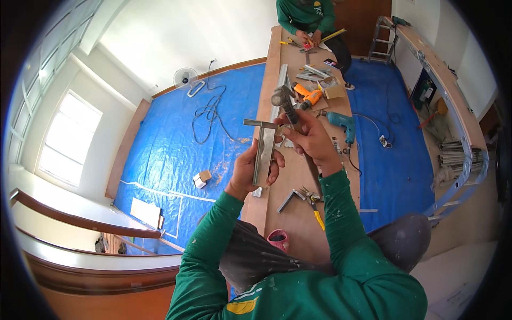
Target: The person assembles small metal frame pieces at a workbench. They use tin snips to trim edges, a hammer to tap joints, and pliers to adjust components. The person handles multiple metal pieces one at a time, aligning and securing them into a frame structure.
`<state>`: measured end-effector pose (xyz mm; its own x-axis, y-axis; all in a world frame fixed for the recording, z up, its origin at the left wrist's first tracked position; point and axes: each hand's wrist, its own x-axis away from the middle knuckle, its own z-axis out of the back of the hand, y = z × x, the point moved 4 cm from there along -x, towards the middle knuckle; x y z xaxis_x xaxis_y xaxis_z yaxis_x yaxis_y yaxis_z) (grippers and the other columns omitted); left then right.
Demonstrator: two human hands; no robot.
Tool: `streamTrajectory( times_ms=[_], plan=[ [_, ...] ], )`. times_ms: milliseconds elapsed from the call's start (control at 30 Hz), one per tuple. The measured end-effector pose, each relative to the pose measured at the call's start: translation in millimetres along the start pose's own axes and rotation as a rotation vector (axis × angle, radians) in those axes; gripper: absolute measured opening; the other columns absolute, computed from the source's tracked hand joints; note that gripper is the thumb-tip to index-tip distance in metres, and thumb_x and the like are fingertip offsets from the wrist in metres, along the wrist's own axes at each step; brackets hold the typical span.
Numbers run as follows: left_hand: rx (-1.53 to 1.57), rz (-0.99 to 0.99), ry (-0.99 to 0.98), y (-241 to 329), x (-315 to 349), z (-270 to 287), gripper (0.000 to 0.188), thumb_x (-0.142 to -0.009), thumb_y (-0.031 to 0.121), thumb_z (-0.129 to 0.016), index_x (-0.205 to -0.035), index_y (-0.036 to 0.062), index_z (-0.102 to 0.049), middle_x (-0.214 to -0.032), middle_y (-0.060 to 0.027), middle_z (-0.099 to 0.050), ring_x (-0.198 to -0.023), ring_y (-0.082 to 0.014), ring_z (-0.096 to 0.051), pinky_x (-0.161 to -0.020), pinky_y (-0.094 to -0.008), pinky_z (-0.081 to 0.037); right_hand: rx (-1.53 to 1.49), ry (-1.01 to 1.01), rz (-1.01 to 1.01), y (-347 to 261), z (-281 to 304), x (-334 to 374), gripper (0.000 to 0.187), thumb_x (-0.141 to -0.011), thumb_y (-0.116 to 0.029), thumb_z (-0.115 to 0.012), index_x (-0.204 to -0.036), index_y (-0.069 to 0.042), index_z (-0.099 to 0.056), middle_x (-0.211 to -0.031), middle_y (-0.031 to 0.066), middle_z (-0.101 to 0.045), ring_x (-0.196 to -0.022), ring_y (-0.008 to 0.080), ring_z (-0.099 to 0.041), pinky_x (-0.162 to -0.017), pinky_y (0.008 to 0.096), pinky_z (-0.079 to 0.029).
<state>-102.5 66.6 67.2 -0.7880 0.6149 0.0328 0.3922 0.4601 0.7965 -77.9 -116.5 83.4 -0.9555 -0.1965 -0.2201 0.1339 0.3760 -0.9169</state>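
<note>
My left hand (pixel 245 170) is wrapped round a short piece of metal channel (pixel 264 154), held upright with its bent end at the top. In my right hand (pixel 316 140) is a hammer (pixel 282 99), head up and handle slanting down toward me; the fingertips of that hand are close to the channel's bent end, and I cannot tell whether they touch it. Below my hands, on the wooden plank (pixel 256 213), lie pliers with a yellow handle (pixel 314 205) and a small bent metal strip (pixel 289 200). A pink cup (pixel 278 240) stands near my legs.
An orange drill (pixel 311 98) and a teal corded drill (pixel 341 125) lie farther along the plank, beside metal offcuts (pixel 314 72). A co-worker (pixel 306 16) sits at the far end. Blue sheeting (pixel 160 154) covers the floor, with a cable (pixel 209 113) and a fan (pixel 185 78).
</note>
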Motion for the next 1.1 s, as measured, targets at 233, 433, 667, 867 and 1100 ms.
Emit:
streamTrajectory(
  times_ms=[233,433,667,867,1100],
  plan=[
    [0.14,0.065,-0.143,-5.6,6.0,12.8,0.067,-0.113,0.056,-0.025,-0.15,0.0037,-0.043,-0.102,-0.0256,-0.069,-0.05,-0.0236,-0.063,-0.042,-0.0298,-0.05,-0.352,-0.068,-0.036,24.3,-14.4,-1.8,0.024,-0.098,-0.011,-0.076,-0.118,-0.007,-0.062,-0.07,-0.0046,-0.058,-0.047,0.0029,-0.046,-0.042,0.022,-0.034],
    [0.136,0.079,-0.095,-12.7,4.1,16.5,0.067,-0.113,0.055,-0.025,-0.15,0.0032,-0.045,-0.102,-0.027,-0.071,-0.049,-0.0241,-0.063,-0.042,-0.0306,-0.05,-0.416,-0.075,-0.039,24.2,-8.3,-2.4,0.029,-0.097,-0.012,-0.076,-0.119,-0.008,-0.058,-0.079,-0.0001,-0.067,-0.047,0.0034,-0.045,-0.041,0.0219,-0.034],
    [0.091,0.122,-0.029,-15.1,2.1,9.8,0.064,-0.114,0.052,-0.024,-0.141,0.001,-0.052,-0.096,-0.0263,-0.073,-0.041,-0.0244,-0.058,-0.037,-0.03,-0.046,-0.494,-0.147,-0.056,39.0,-2.6,-4.5,0.028,-0.098,-0.011,-0.076,-0.117,-0.011,-0.056,-0.069,-0.0047,-0.055,-0.046,0.0025,-0.042,-0.04,0.0226,-0.031],
    [-0.3,0.092,0.202,-19.5,-9.7,12.4,0.065,-0.113,0.056,-0.027,-0.139,0.0015,-0.053,-0.09,-0.0167,-0.07,-0.055,-0.0186,-0.062,-0.049,-0.0283,-0.05,-0.443,0.018,-0.056,54.1,7.9,-10.6,0.034,-0.095,-0.008,-0.078,-0.115,-0.01,-0.052,-0.089,0.004,-0.071,-0.048,0.0038,-0.047,-0.041,0.0235,-0.035],
    [-0.794,0.054,0.336,-26.3,-14.8,20.2,0.048,-0.108,0.038,-0.06,-0.136,-0.0003,-0.052,-0.082,-0.0014,-0.057,-0.057,-0.0085,-0.053,-0.048,-0.0241,-0.041,-0.352,0.095,-0.103,77.7,21.7,-12.2,0.036,-0.094,-0.01,-0.081,-0.11,-0.01,-0.049,-0.09,0.0056,-0.072,-0.049,0.0049,-0.049,-0.041,0.0243,-0.036]
  ],
)
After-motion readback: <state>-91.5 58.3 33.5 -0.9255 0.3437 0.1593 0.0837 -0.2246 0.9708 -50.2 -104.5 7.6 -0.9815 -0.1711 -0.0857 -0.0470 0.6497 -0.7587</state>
